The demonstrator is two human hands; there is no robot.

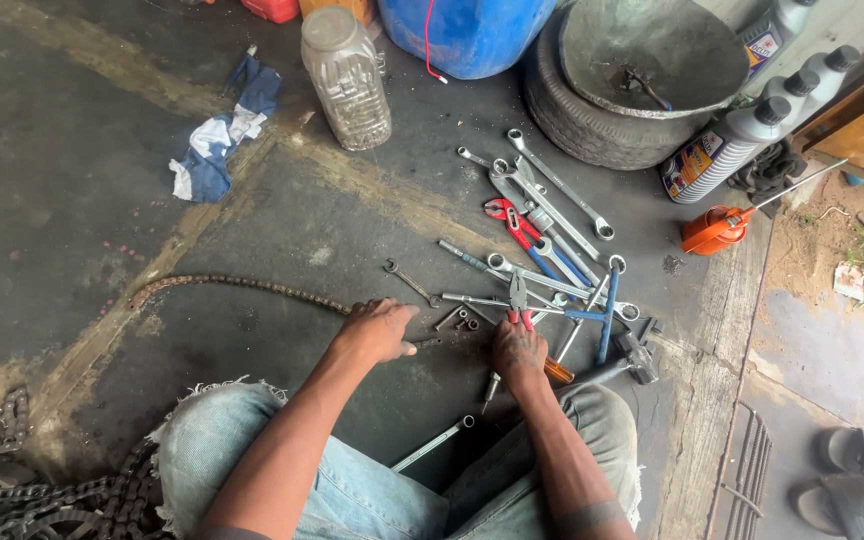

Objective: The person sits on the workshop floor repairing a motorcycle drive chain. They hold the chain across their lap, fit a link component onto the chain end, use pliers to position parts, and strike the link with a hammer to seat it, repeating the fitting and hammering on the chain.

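L hand (377, 330) lies on the dark floor (72, 200), fingers curled down onto the near end of the rusty drive chain (242, 285), which runs off to the left. R hand (518, 350) has its fingers pinched on red-handled pliers (519, 300), nose pointing away, just beside small bolts (460, 320) w/ a spread of wrenches (552, 200) beyond.

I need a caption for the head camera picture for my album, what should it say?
Left hand pins a rusty chain on the floor while right hand holds red-handled pliers beside scattered wrenches.
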